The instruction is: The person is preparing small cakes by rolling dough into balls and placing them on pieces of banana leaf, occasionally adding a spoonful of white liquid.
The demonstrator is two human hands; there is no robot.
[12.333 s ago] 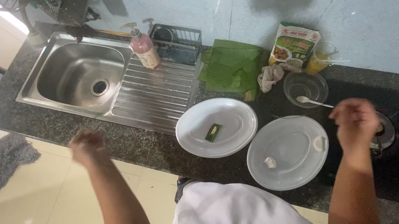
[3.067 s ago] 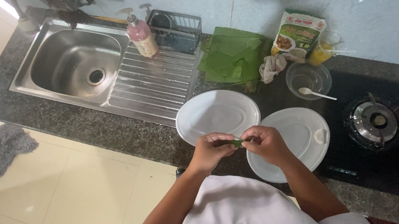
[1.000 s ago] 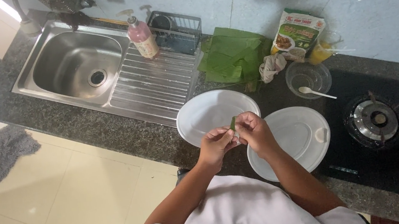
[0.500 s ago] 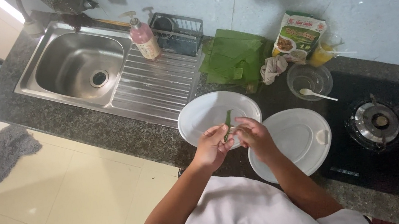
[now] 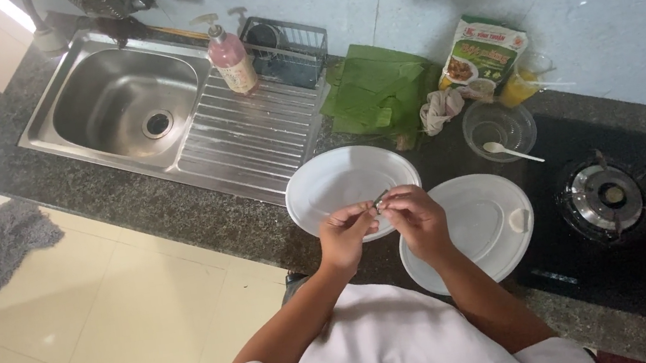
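Left hand [image 5: 344,233] and right hand [image 5: 413,215] meet fingertip to fingertip, both pinched on one small green leaf strip [image 5: 380,197], held over the near edge of the left plate [image 5: 331,180]. Plates: two, white; second plate [image 5: 478,223] just right of the first. Behind the plates: one stack of green leaves [image 5: 378,91], one glass bowl [image 5: 499,127] holding one spoon [image 5: 509,151]. One gas burner [image 5: 610,198] further right on the table [image 5: 246,229].

Two white plates [image 5: 324,185], one glass bowl [image 5: 499,127], perhaps one spoon [image 5: 509,151]
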